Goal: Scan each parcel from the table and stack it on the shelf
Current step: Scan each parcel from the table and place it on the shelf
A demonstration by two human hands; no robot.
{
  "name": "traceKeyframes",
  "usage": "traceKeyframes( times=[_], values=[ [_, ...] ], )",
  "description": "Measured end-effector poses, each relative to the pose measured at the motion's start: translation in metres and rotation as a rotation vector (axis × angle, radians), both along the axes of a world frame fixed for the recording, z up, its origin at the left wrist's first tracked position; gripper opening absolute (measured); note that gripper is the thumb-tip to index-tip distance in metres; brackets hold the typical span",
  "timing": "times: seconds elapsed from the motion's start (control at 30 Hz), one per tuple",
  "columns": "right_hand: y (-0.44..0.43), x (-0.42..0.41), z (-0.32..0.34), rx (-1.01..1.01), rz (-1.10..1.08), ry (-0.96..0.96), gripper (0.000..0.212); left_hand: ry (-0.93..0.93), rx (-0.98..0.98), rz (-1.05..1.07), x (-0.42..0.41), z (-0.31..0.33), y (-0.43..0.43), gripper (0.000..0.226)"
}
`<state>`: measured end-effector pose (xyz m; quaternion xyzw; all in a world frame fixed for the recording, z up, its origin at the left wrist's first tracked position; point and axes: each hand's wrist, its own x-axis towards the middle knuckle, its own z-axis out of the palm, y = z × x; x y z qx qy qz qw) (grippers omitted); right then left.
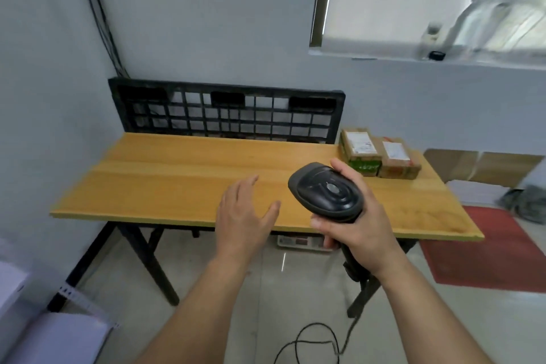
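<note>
Two brown cardboard parcels lie side by side at the far right of the wooden table: the left parcel with green print on its front, the right parcel with a white label on top. My right hand grips a black handheld barcode scanner above the table's front edge, just short of the parcels. My left hand hovers over the table's front edge with fingers spread, holding nothing.
A black plastic pallet leans against the wall behind the table. The scanner's cable trails over the floor. A red mat lies on the floor at right, and flat cardboard stands beyond it. White boxes sit at lower left.
</note>
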<state>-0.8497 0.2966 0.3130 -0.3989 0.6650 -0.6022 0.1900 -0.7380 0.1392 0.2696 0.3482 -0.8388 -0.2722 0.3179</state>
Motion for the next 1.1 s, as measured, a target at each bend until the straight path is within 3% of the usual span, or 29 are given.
traceKeyframes(
  times=[0.53,1.1],
  values=[
    [-0.04,-0.141,-0.006,0.031,-0.196,-0.071,0.087,-0.046,-0.006,-0.205,-0.175,0.001,-0.068,0.061],
    [-0.035,-0.363,-0.042,0.172,-0.158,-0.144,0.088,-0.157,0.156,-0.151,-0.382,-0.035,-0.055,0.062]
  ],
)
